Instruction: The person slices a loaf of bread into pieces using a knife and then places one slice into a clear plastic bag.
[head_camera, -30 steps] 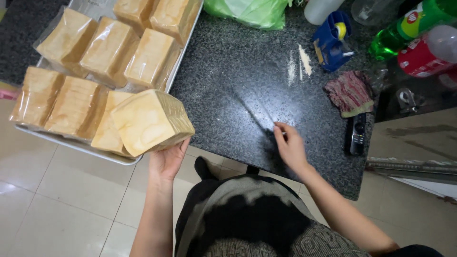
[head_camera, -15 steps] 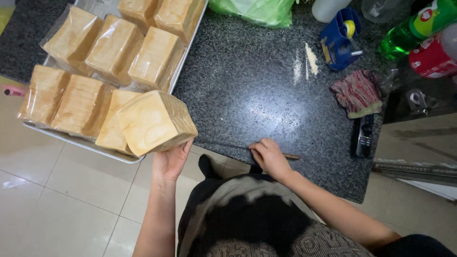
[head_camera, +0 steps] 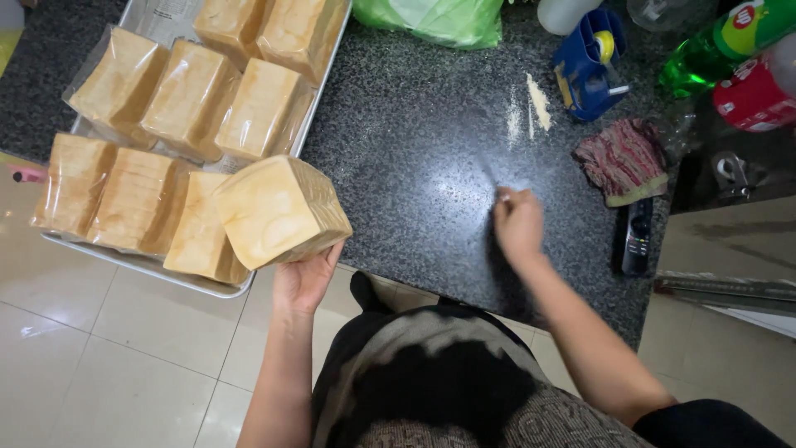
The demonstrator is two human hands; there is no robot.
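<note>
From the head camera, I see my left hand (head_camera: 303,278) cupped under a square loaf of sliced bread in clear plastic wrap (head_camera: 278,211), fingers spread up the near face and palm taking the weight. The loaf sits tilted, held just off the near right corner of the metal baking tray (head_camera: 211,288), which carries more wrapped loaves of the same kind in rows running to the far left. That grip looks the same as it did a second ago; the loaf has barely shifted.

What has changed is my right hand (head_camera: 518,224). Half a second ago it was low at the near edge of the black speckled granite counter (head_camera: 414,141), resting on a thin dark stick-like thing. Now it has swung out to the middle of the counter, blurred with motion, fingers pinched closed around something small and pale at the tips; I cannot tell what it is. The stick is no longer visible, so I judge the hand is working across the bare stone rather than reaching for the bread.

Farther right lie a striped reddish cloth (head_camera: 623,159) and a black remote control (head_camera: 637,236) just near of it. At the far edge are a blue tape dispenser (head_camera: 587,65), a green plastic bag (head_camera: 431,21) and a short streak of pale crumbs (head_camera: 539,101).
</note>
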